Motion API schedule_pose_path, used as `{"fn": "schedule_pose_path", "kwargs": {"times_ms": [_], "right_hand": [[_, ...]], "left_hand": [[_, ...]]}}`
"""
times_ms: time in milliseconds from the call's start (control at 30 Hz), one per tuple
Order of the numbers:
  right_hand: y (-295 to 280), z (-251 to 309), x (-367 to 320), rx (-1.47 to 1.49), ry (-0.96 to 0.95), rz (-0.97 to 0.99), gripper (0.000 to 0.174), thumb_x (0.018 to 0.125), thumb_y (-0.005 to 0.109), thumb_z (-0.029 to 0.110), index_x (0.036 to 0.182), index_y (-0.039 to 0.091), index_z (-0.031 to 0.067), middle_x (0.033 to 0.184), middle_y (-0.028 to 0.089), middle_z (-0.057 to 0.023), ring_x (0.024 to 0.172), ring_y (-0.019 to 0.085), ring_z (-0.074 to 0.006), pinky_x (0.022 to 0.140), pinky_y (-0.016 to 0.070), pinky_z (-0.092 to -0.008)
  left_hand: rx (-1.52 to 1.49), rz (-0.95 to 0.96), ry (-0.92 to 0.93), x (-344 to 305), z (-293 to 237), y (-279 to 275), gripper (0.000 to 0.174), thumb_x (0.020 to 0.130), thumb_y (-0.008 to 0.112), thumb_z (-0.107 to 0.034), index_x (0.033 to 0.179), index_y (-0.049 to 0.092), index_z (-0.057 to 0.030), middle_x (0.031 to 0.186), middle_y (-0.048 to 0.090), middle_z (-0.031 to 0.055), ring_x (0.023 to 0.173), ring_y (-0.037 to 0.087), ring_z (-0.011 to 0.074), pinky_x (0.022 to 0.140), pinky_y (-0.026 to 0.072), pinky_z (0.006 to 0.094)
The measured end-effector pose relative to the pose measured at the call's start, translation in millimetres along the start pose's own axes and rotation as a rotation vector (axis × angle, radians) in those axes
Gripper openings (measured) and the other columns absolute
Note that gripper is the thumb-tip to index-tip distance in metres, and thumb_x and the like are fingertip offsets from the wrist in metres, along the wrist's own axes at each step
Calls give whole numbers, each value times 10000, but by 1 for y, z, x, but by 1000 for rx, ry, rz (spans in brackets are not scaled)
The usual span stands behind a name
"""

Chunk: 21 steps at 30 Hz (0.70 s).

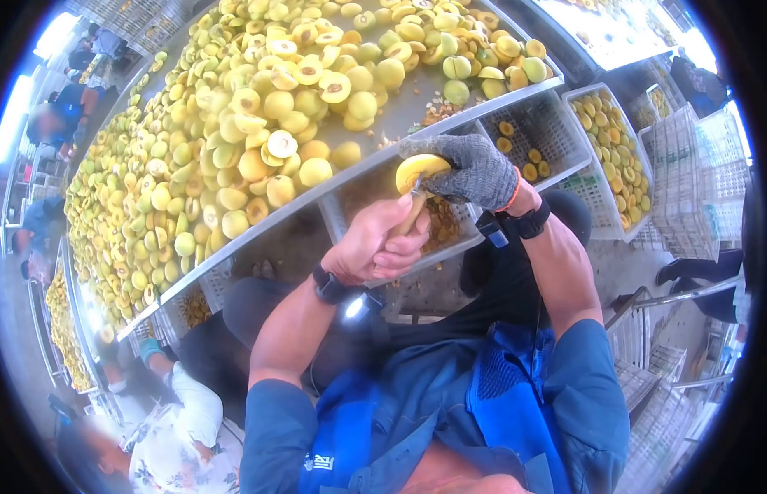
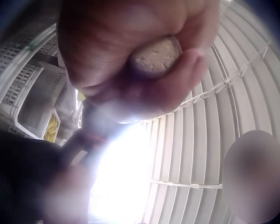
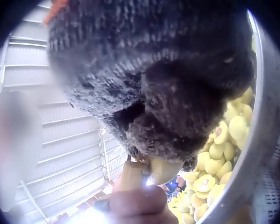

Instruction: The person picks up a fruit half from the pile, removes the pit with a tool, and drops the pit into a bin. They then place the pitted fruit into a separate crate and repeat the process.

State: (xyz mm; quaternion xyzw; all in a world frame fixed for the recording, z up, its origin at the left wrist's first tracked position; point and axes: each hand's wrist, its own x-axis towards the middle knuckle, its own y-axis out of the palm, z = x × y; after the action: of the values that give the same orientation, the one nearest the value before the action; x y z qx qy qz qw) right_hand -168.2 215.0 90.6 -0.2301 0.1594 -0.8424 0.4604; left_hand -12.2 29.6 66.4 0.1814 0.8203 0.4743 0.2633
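My bare left hand [image 1: 383,240] grips a wooden-handled tool [image 1: 412,216] in the head view, its tip against a yellow fruit half [image 1: 420,171]. The round end of the handle [image 2: 156,58] pokes out of the curled left fist [image 2: 130,56] in the left wrist view. My right hand [image 1: 474,171], in a grey knit glove, pinches the fruit from the other side. The right wrist view shows the gloved fingers [image 3: 172,107] around the fruit [image 3: 164,171], with the tool handle [image 3: 132,175] beside it.
A metal-edged table [image 1: 260,226] heaped with fruit halves [image 1: 235,123] lies in front. Under its edge are crates [image 1: 556,123], one holding a few halves. A full crate [image 1: 606,152] and stacked crates [image 1: 684,177] stand at the right. Another person [image 1: 173,428] sits at the lower left.
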Motion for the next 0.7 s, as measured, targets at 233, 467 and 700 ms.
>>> {"fn": "schedule_pose_path", "kwargs": {"times_ms": [233,467,700], "right_hand": [[-4,1,-2,-43,-114,-2,343,872,780,108,1205,723,48,1071,752,-145,964,715,-271,876,546,-367],[2,2,-5,43,18,-6,310,857,771,183,1144,741,70,987,741,-173,942,717,-329,851,555,-395],[25,-19,1,-189,49,-131,373,855,753,204,1202,720,69,1058,740,-193,999,703,-381,893,550,-434]], "left_hand": [[46,25,-51,3,-2,-8,422,1089,487,-438,1019,539,-25,608,374,-38,413,317,45,328,273,213],[393,-270,1,2,-8,6,446,1092,459,-421,997,563,3,592,424,-20,403,371,76,340,306,244],[1692,-735,672,26,17,-14,416,1076,498,-289,892,592,73,639,570,249,575,567,439,550,420,493]]}}
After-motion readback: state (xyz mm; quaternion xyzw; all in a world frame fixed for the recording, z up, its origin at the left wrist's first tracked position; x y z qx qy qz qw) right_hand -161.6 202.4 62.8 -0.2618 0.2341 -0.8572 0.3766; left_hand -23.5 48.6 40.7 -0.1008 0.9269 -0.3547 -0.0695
